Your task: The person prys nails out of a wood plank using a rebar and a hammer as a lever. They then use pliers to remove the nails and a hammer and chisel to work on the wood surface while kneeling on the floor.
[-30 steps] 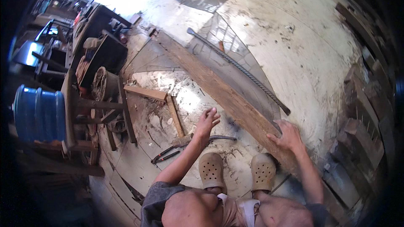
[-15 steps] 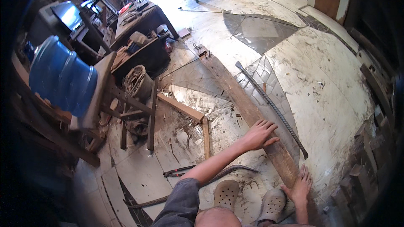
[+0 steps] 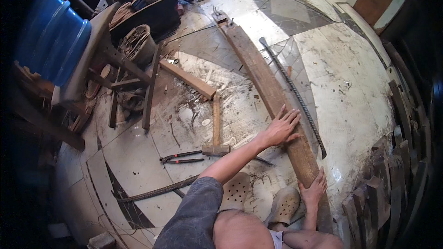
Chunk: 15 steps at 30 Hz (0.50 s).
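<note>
A long wooden plank (image 3: 259, 74) lies on the floor, running from beside my feet toward the far side. Bent nails and a small metal piece (image 3: 222, 18) stick up at its far end. My left hand (image 3: 280, 128) rests flat across the plank's middle, fingers stretched out. Nearer to me, my right hand (image 3: 314, 188) lies over the plank's right edge, thumb spread from the straight fingers. A ribbed steel bar (image 3: 295, 94) with flattened ends lies just right of the plank. To the left are a hammer (image 3: 216, 122) with a wooden handle and black pincers (image 3: 181, 157).
Another ribbed bar (image 3: 157, 191) lies left of my clogs (image 3: 284, 205). A short wood piece (image 3: 189, 80) touches the hammer handle. A blue water jug (image 3: 55, 41) sits on a wooden stand, near a bucket (image 3: 140, 46). Upright wood offcuts (image 3: 369, 198) line the right side.
The view has shifted, and the hammer head has come out from behind my left forearm. Both hands stay on the plank; the right one's fingers are closer together.
</note>
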{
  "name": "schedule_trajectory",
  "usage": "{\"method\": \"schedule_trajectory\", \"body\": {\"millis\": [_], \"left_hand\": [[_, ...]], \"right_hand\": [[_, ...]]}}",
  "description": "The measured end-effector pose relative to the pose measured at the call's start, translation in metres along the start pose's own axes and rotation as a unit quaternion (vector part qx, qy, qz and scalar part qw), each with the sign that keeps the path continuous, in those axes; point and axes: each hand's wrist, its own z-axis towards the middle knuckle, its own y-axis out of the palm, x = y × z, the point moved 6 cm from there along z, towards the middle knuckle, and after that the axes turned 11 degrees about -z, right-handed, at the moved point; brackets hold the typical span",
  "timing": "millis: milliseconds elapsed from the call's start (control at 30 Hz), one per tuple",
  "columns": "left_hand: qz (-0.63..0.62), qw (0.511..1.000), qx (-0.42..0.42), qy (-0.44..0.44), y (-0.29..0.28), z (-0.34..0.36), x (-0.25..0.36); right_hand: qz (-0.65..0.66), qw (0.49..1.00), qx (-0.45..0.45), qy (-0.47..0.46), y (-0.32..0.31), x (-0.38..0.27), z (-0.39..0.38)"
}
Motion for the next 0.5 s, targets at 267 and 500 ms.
{"method": "schedule_trajectory", "body": {"millis": [267, 500], "left_hand": [[-0.176, 0.931, 0.156, -0.280, -0.071, -0.192, -0.005], [-0.130, 0.857, 0.265, -0.423, -0.088, -0.336, 0.004]], "right_hand": [[0.003, 1.000, -0.010, -0.003, -0.004, 0.001, 0.006], [0.112, 0.991, 0.012, -0.066, -0.013, 0.016, 0.062]]}}
